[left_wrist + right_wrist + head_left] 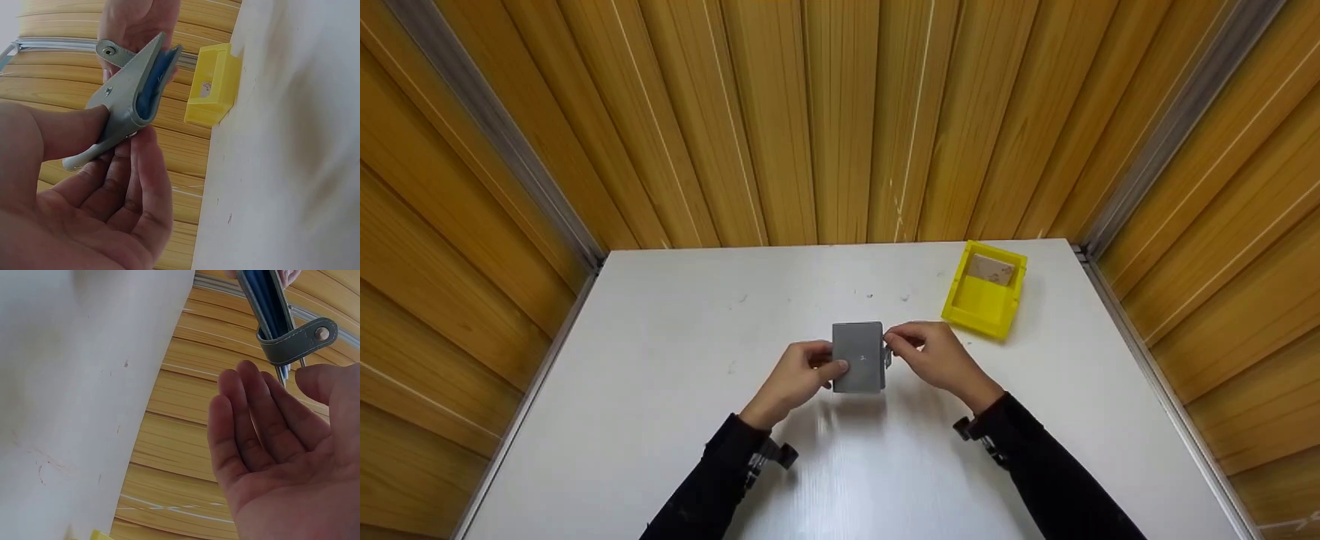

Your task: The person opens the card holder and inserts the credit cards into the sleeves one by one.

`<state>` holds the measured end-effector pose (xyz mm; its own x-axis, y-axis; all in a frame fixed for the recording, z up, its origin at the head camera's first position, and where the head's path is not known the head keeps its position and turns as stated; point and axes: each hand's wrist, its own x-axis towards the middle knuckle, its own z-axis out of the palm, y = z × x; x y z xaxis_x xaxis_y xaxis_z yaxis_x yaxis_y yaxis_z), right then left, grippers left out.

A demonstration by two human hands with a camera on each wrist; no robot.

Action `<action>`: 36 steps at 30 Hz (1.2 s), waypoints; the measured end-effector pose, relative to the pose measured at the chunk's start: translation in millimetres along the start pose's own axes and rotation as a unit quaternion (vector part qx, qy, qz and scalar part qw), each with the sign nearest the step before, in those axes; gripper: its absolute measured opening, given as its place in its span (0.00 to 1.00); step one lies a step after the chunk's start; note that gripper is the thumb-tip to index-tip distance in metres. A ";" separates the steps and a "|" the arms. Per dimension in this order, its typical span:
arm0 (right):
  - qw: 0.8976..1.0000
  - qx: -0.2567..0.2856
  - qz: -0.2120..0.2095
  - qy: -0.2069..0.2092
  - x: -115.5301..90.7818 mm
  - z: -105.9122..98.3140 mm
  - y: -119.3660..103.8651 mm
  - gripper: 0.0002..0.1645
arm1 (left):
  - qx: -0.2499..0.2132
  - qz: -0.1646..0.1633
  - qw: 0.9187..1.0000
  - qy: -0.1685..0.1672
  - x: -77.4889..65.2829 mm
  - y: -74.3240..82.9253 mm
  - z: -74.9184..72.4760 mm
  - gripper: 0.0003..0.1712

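A grey card holder [857,358] with a blue inside is held above the white table by my left hand [801,375], thumb on its front cover and fingers behind. In the left wrist view the card holder [121,101] is slightly parted at its edges. Its snap strap [115,54] stands loose, the metal snap showing. At the upper right edge, my right hand [937,356] pinches the card holder between thumb and forefinger. The right wrist view has the strap [298,342] curving across the holder's open side, just above the right fingertips.
At the back right of the white table [675,337] stands a yellow bin [986,300] with a light-coloured, flat rectangular piece [990,269] inside at its far end. Wood-look panels [840,120] rise behind the table and along both sides, with metal rails at the corners.
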<state>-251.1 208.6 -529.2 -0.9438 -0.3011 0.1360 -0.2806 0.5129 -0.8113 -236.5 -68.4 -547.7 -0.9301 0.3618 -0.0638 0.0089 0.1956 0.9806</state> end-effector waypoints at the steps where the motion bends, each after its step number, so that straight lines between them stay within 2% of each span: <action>1: 1.000 0.002 0.005 -0.004 0.3 -0.1 0.2 0.12 | -0.001 0.002 1.000 -0.002 -0.1 0.0 0.1 0.17; 11: 0.996 0.054 0.046 -0.050 -0.9 -1.7 1.7 0.16 | 0.002 0.010 1.000 -0.025 -1.6 0.0 2.0 0.16; 24: 0.993 0.063 0.038 -0.096 -2.3 -2.2 0.5 0.11 | 0.020 0.001 0.999 -0.029 0.2 -5.8 4.5 0.18; 36: 0.993 0.075 0.035 -0.082 -5.8 -1.5 -1.8 0.11 | 0.044 0.006 0.999 -0.020 3.7 -8.2 6.6 0.16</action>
<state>-245.4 210.6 -527.6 -0.9153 -0.4027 -0.0086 -0.1741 0.4148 -0.8931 -237.7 -62.7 -557.2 -0.9144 0.4002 -0.0614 0.0535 0.2698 0.9614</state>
